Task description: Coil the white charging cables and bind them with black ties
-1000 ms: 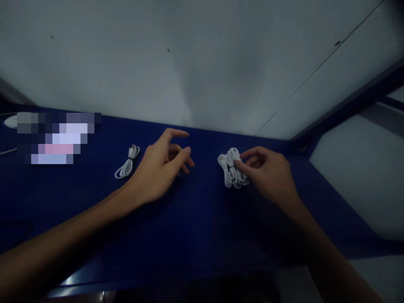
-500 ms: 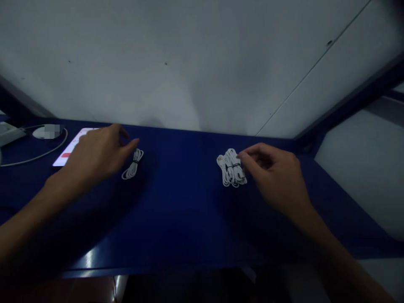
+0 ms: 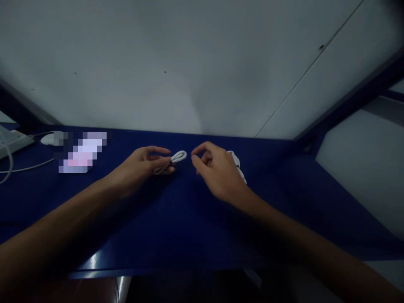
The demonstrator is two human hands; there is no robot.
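My left hand (image 3: 143,166) is closed on a coiled white cable (image 3: 178,156), with one loop sticking out past the fingertips toward the right. Just across from that loop is my right hand (image 3: 217,170), its thumb and forefinger tips close together but apart, with nothing visible between them. Behind the right hand lies a pile of bundled white cables (image 3: 239,164) on the blue table (image 3: 176,223); the hand covers most of it. A dark tie shows around the visible bundle.
On the left are a blurred-out lit phone (image 3: 83,153), a white rounded device (image 3: 49,139) and a white power strip (image 3: 15,141) with a loose white cord (image 3: 28,170). A pale wall panel (image 3: 158,97) rises along the table's back edge.
My left hand has picked up the single cable from the table and carried it right. My right hand has moved left from the far side of the pile and now covers much of it.
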